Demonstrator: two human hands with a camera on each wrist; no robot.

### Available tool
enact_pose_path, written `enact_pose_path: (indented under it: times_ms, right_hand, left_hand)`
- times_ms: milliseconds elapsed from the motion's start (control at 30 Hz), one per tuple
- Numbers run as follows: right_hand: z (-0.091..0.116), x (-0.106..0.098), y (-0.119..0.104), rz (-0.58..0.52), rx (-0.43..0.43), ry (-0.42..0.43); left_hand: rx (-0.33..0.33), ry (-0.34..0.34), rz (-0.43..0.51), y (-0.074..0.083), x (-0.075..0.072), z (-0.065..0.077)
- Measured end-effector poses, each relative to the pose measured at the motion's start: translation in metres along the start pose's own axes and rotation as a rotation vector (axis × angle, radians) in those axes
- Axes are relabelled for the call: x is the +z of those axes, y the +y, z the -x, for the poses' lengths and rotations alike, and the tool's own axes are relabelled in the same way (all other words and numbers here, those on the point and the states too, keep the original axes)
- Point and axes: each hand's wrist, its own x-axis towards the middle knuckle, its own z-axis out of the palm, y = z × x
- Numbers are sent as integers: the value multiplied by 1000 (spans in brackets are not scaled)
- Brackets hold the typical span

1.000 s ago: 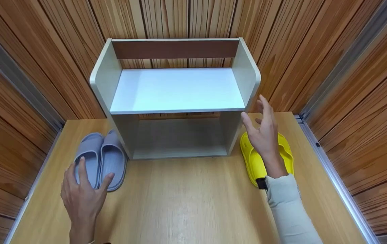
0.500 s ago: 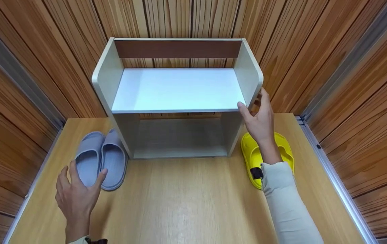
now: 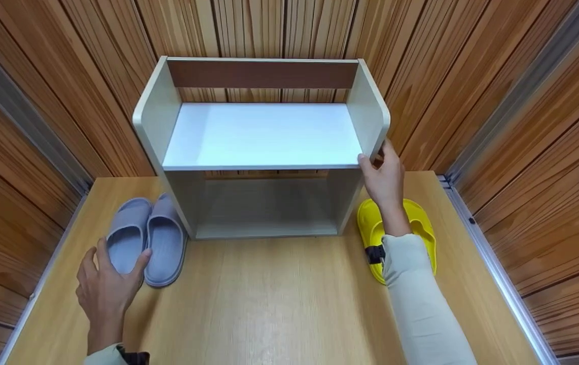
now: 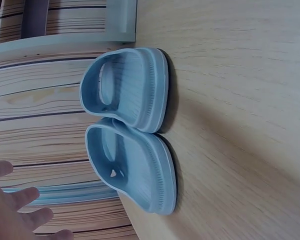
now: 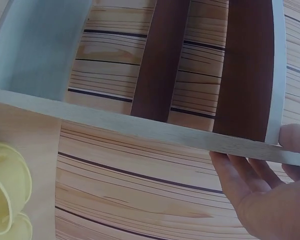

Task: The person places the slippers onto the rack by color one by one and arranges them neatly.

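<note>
A pale two-tier shelf (image 3: 269, 134) stands upright against the back wall. My right hand (image 3: 387, 182) grips its right side panel, thumb on the inner side by the upper board's front corner and fingers on the outer face. In the right wrist view, that hand (image 5: 270, 197) clasps the panel's edge (image 5: 140, 125). To the left of the shelf lies a pair of grey slippers (image 3: 165, 248). My left hand (image 3: 104, 289) hovers over their near end with spread fingers, holding nothing. The left wrist view shows these slippers (image 4: 152, 90) apart from the fingers (image 4: 37, 217).
Yellow slippers (image 3: 369, 220) lie right of the shelf, partly hidden beneath my right forearm. Wood-patterned walls (image 3: 548, 177) enclose the board floor (image 3: 264, 294) on three sides. Metal strips (image 3: 497, 263) run along the floor's side edges.
My right hand has moved from hovering beside the shelf to gripping its right side panel. My left hand has drifted slightly left and down, still empty. The shelf and slippers stay put.
</note>
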Motion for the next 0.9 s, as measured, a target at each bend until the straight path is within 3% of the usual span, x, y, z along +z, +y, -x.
enact_pose_path:
  times_ms: [400, 667, 900]
  right_hand:
    - [0, 3, 5, 1, -13, 21]
    - [0, -1, 8, 11, -16, 29]
    - [3, -2, 11, 20, -14, 25]
  left_hand:
    - [-35, -52, 2, -4, -4, -21]
    - [-25, -51, 21, -10, -1, -36]
    - [-59, -68, 70, -19, 6, -48]
